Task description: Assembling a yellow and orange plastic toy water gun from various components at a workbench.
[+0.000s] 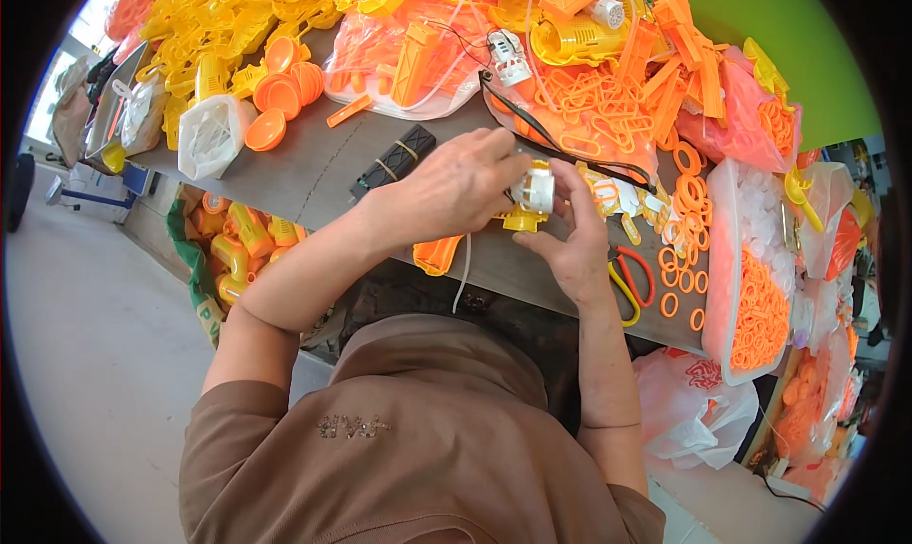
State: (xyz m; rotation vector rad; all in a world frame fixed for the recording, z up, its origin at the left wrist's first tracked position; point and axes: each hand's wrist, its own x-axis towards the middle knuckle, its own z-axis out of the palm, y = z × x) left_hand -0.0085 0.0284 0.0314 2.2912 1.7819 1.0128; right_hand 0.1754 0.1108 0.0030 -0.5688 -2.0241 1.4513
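Note:
Above the table's near edge, a small white and yellow plastic assembly (538,190) is between my two hands. My left hand (465,185) is closed at its left side, the fingers bent together and their tips partly hidden. On the other side, my right hand (576,245) grips it with thumb and fingers. A yellow-orange plastic housing (437,255) lies just below my left wrist, with a thin pale tube (464,276) hanging beside it. Left of my left hand rests a black box (395,162) with a band round it.
Red-and-yellow-handled pliers or cutters (629,280) lie right of my right hand, near scattered orange rings (686,280). A clear bin (724,287) of small parts stands at the right. Yellow parts (228,17), orange discs (278,95) and bags of orange pieces (594,107) crowd the far side.

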